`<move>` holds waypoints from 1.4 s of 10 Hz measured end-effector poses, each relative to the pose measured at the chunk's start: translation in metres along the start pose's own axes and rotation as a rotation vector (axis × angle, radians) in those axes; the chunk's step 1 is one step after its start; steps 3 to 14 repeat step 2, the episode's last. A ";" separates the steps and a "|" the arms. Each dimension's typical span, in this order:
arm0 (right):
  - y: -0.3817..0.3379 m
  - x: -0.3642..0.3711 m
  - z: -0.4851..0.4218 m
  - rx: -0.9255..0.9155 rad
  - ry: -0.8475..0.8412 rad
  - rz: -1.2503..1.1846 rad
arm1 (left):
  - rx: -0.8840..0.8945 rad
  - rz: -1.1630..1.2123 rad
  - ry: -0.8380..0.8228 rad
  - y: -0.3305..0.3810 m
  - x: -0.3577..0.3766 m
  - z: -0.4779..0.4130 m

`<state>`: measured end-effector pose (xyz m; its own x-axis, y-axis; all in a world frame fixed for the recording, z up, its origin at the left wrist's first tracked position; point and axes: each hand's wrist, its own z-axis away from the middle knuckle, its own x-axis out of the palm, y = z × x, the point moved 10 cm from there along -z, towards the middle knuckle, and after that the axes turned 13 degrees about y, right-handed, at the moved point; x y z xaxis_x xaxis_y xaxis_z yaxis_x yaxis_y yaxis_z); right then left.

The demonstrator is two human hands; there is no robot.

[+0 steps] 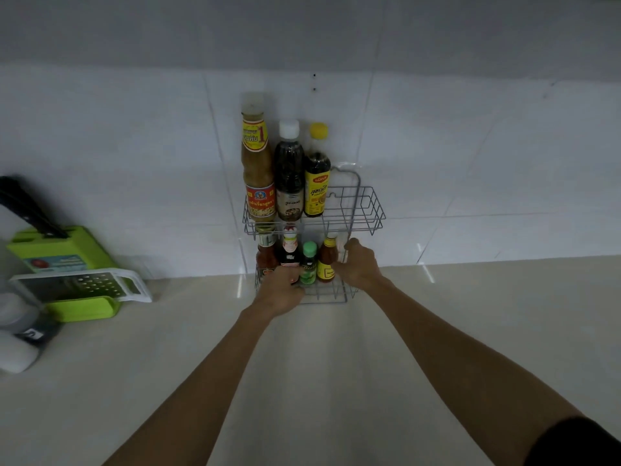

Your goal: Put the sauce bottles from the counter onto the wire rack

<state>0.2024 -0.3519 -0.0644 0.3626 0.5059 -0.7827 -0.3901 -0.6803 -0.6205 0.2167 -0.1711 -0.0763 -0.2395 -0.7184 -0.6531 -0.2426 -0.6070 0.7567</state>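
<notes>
A grey two-tier wire rack [366,210] stands on the counter against the tiled wall. Its upper tier holds three tall bottles: a yellow-brown sauce [257,163], a dark white-capped bottle [289,173] and a dark yellow-capped bottle [317,176]. In the lower tier stand a red chili sauce [265,258], a dark red-labelled bottle [290,252], a small green-capped bottle [308,264] and an orange sauce with a yellow label [326,260]. My left hand [280,289] curls around the base of the dark red-labelled bottle. My right hand [359,265] is closed on a pale bottle [342,250] at the tier's right, mostly hidden.
A green knife block [67,250] with a black-handled knife stands at the left, and a white-framed grater [80,285] lies on a green tray in front of it. White containers [16,334] sit at the far left edge. The beige counter [470,331] stretches right and toward me.
</notes>
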 end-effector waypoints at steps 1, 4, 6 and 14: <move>-0.010 -0.015 0.026 -0.048 -0.018 0.032 | 0.070 -0.028 0.028 0.021 -0.018 0.021; -0.026 -0.030 0.050 -0.105 -0.015 0.032 | 0.082 -0.046 0.067 0.037 -0.037 0.040; -0.026 -0.030 0.050 -0.105 -0.015 0.032 | 0.082 -0.046 0.067 0.037 -0.037 0.040; -0.026 -0.030 0.050 -0.105 -0.015 0.032 | 0.082 -0.046 0.067 0.037 -0.037 0.040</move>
